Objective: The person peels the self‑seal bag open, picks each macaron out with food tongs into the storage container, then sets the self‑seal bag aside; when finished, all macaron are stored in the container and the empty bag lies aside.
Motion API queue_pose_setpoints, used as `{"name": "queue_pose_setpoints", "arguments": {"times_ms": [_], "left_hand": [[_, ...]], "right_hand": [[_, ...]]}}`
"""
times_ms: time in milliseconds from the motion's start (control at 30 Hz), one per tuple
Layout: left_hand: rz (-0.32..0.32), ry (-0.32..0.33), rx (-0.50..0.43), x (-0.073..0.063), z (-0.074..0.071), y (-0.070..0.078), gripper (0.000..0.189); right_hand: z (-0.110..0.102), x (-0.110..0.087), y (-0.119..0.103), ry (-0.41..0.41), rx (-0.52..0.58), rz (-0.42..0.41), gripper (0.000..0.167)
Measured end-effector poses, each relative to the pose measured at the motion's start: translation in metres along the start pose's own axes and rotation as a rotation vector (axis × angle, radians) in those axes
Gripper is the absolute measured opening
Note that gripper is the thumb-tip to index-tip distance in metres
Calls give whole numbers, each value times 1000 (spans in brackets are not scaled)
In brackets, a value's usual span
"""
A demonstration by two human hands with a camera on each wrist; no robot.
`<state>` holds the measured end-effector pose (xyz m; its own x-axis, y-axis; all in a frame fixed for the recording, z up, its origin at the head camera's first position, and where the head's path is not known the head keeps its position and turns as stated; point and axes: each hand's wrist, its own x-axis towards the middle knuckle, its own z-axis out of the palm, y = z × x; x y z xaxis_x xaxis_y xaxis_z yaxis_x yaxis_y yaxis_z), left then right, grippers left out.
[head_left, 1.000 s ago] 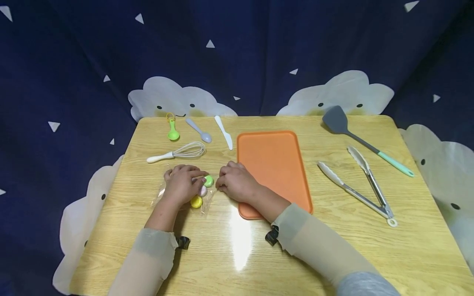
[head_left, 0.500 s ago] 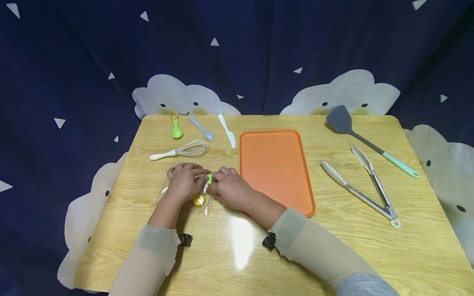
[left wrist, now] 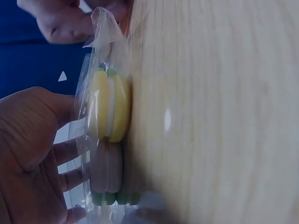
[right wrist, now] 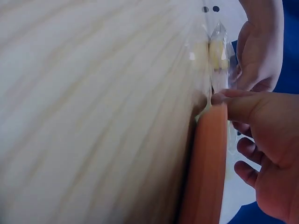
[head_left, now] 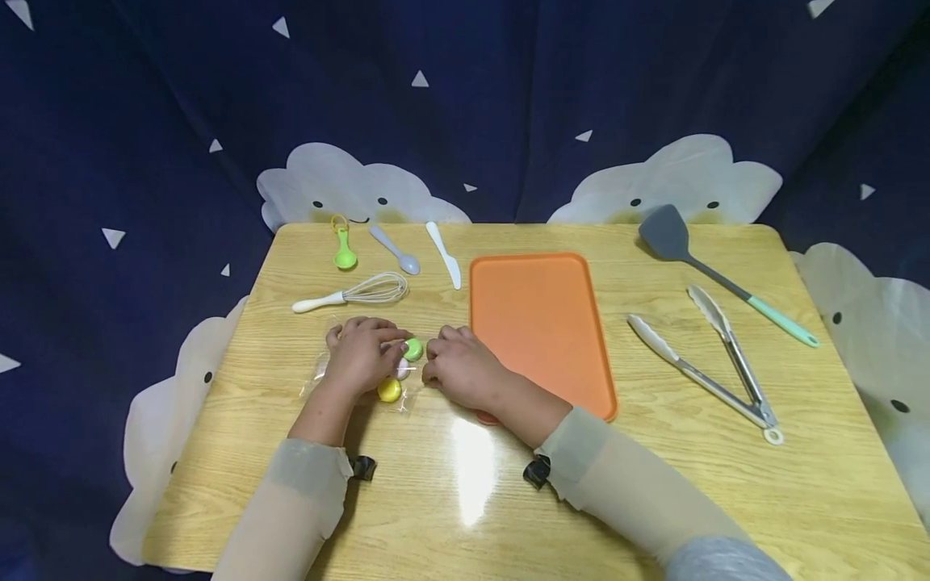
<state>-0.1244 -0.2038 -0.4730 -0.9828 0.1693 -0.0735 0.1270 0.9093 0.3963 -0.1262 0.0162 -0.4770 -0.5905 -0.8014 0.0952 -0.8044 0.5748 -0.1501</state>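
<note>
A clear plastic bag (head_left: 412, 386) of macarons lies on the table: a green macaron (head_left: 413, 349), a pale purple one (head_left: 402, 369) and a yellow one (head_left: 390, 390). My left hand (head_left: 361, 359) rests over the bag's left part, its thumb and fairly straight fingers touching the film beside the macarons in the left wrist view. Part of the bag is hidden under that palm. At the bag's right end my right hand (head_left: 462, 365) pinches the film between thumb and forefinger, its other fingers loosely bent in the right wrist view.
An orange tray (head_left: 534, 323) lies under the right wrist. Behind the hands are a whisk (head_left: 356, 292), a green measuring spoon (head_left: 345, 252), a grey spoon (head_left: 398, 252) and a white knife (head_left: 445, 257). Tongs (head_left: 708, 371) and a spatula (head_left: 719, 274) lie on the right.
The right hand moved left over the green and pale macarons half a second ago, then back right to the bag's end. The left hand has stayed on the bag.
</note>
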Motion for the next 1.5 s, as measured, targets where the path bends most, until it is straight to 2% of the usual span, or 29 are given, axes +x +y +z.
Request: {"name": "queue_pose_setpoints", "arguments": {"times_ms": [200,367,700,967,1167,1333,1500], "left_hand": [[-11,-7,-8,0,-2,0,26],[-12,-8,-8,0,-3,0,26],[52,1,-5,-5,1,-3,31],[106,71,-86,-11,-1,-3,31],[166,110,-111,-18,-1,1,30],[196,132,-121,-27,1,3,29],[255,169,-118,-35,3,4,28]], "right_hand": [[-5,-9,6,-27,-31,-17,11],[-8,-11,6,-5,19,-7,10],[-4,-23,7,-19,99,27,20],[-11,-44,20,71,237,86,20],[-16,-68,30,167,280,122,17],[-21,-88,37,201,318,153,19],[-25,-108,46,241,315,191,19]]}}
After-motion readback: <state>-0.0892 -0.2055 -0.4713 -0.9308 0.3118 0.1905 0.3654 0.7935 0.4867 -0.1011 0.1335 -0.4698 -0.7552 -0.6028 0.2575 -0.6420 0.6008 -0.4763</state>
